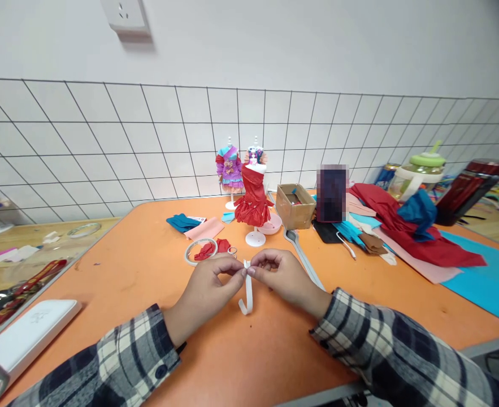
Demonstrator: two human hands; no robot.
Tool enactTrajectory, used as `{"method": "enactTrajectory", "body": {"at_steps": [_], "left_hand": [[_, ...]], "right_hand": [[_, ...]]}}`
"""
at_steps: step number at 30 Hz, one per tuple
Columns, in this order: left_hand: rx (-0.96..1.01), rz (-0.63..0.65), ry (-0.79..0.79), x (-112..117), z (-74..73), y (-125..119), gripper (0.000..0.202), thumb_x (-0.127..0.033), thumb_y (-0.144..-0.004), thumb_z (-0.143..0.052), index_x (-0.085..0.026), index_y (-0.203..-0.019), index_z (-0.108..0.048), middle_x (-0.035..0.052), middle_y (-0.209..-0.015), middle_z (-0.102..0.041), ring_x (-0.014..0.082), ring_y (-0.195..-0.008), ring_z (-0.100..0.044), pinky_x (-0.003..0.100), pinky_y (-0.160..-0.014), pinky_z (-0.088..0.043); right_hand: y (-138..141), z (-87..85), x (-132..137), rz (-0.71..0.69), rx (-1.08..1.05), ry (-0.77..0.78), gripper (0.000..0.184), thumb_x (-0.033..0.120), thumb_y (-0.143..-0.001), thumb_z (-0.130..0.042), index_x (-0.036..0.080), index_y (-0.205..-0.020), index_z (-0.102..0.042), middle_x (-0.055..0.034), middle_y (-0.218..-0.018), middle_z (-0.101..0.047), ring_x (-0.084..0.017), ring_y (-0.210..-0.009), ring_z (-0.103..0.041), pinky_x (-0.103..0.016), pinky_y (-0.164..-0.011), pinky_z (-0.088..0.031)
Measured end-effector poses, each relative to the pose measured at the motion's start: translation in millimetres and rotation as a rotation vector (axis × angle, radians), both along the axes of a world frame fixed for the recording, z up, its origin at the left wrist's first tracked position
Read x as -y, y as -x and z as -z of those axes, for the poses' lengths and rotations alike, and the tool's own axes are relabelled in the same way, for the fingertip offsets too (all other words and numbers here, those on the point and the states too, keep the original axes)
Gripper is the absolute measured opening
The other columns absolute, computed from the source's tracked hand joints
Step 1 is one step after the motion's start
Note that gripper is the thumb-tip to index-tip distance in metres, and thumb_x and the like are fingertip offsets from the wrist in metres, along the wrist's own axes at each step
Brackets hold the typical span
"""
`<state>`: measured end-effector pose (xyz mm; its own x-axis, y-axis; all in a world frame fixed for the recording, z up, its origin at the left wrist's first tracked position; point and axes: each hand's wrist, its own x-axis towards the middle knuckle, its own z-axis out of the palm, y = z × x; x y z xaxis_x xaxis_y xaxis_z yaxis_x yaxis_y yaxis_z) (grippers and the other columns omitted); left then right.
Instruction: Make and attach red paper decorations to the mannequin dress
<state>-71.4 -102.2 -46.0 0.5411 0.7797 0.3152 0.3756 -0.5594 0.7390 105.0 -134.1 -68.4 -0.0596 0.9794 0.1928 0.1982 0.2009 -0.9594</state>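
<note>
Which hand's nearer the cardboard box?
Right. The right hand is on the near side of the box, roughly in line with it. The left hand is also on the near side, but farther off to the left.

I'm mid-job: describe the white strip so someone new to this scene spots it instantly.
Find the orange table, then the left hand and right hand meeting above it. Pinched between them hangs the white strip. Its narrow, flat length and curled lower end set it apart from the round pale ring and crumpled red scraps beyond the hands.
</note>
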Motion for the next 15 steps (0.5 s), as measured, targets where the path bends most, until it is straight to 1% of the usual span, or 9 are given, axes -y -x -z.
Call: {"method": "enactTrajectory", "body": {"at_steps": [2,4,5,7,9,10,12,13,15], "left_hand": [[0.027,-0.015,0.058,1,0.8,-1,0.018,-0.025,-0.080,-0.057,-0.017,-0.069,-0.069,0.0032,-0.070,-0.068,0.0169,-0.069,-0.061,0.028,-0.067,-0.045],[0.107,-0.023,0.184,2,2.0,-3,0.015,-0.026,-0.077,-0.062,-0.017,-0.067,-0.068,0.0028,-0.068,-0.066,0.0166,-0.069,-0.059,0.028,-0.066,-0.046],[0.171,-0.014,0.284,3,2.8,-3,0.014,-0.028,-0.076,-0.064,-0.017,-0.067,-0.068,0.0026,-0.069,-0.066,0.0163,-0.069,-0.059,0.028,-0.067,-0.047],[0.330,0.025,0.550,6,4.4,-5,0.016,-0.031,-0.073,-0.071,-0.016,-0.070,-0.069,0.0021,-0.070,-0.066,0.0154,-0.070,-0.060,0.028,-0.070,-0.049],[0.493,0.070,0.829,10,6.0,-6,0.019,-0.033,-0.070,-0.077,-0.015,-0.074,-0.070,0.0016,-0.072,-0.066,0.0141,-0.070,-0.061,0.027,-0.071,-0.052],[0.567,0.087,0.937,11,6.7,-6,0.020,-0.032,-0.069,-0.079,-0.015,-0.075,-0.070,0.0013,-0.072,-0.066,0.0133,-0.070,-0.062,0.026,-0.071,-0.052],[0.668,0.111,1.058,14,7.5,-6,0.021,-0.030,-0.068,-0.082,-0.014,-0.076,-0.071,0.0016,-0.073,-0.067,0.0122,-0.071,-0.063,0.023,-0.070,-0.053],[0.690,0.120,1.079,15,7.6,-6,0.021,-0.029,-0.068,-0.082,-0.014,-0.077,-0.071,0.0020,-0.074,-0.067,0.0120,-0.072,-0.063,0.022,-0.069,-0.053],[0.696,0.137,1.068,15,7.2,-6,0.021,-0.031,-0.071,-0.082,-0.014,-0.080,-0.072,0.0030,-0.077,-0.069,0.0123,-0.073,-0.064,0.021,-0.068,-0.054]], "right_hand": [[1,0.0,3,0.041,0.156,-0.158,0.011,0.027,-0.080,-0.065,0.017,-0.078,-0.064,-0.0002,-0.070,-0.061,-0.011,-0.061,-0.052,-0.023,-0.055,-0.041],[0,-0.5,6,0.063,0.339,-0.379,0.007,0.022,-0.084,-0.060,0.017,-0.080,-0.063,-0.0009,-0.072,-0.061,-0.011,-0.062,-0.052,-0.023,-0.056,-0.040],[-1,-0.9,8,0.058,0.436,-0.507,0.007,0.021,-0.086,-0.058,0.016,-0.083,-0.063,-0.0023,-0.075,-0.062,-0.012,-0.064,-0.054,-0.024,-0.057,-0.041],[-6,-1.7,11,0.045,0.599,-0.749,0.011,0.020,-0.091,-0.053,0.015,-0.090,-0.063,-0.0059,-0.082,-0.065,-0.014,-0.072,-0.058,-0.025,-0.061,-0.044],[-11,-2.5,13,0.052,0.687,-0.937,0.015,0.020,-0.093,-0.050,0.016,-0.095,-0.065,-0.0077,-0.086,-0.068,-0.016,-0.077,-0.061,-0.026,-0.065,-0.047],[-14,-3.0,13,0.059,0.706,-0.990,0.017,0.020,-0.094,-0.050,0.018,-0.096,-0.066,-0.0073,-0.087,-0.068,-0.016,-0.078,-0.062,-0.027,-0.067,-0.047],[-17,-4.2,14,0.060,0.713,-1.004,0.020,0.019,-0.094,-0.049,0.023,-0.095,-0.069,-0.0055,-0.086,-0.069,-0.015,-0.076,-0.062,-0.027,-0.068,-0.048],[-18,-4.9,14,0.050,0.706,-0.974,0.022,0.018,-0.093,-0.049,0.025,-0.093,-0.070,-0.0049,-0.087,-0.069,-0.015,-0.076,-0.062,-0.027,-0.069,-0.048],[-17,-6.0,15,0.036,0.658,-0.893,0.023,0.017,-0.092,-0.050,0.027,-0.090,-0.071,-0.0050,-0.091,-0.069,-0.016,-0.080,-0.063,-0.028,-0.072,-0.049]]}}
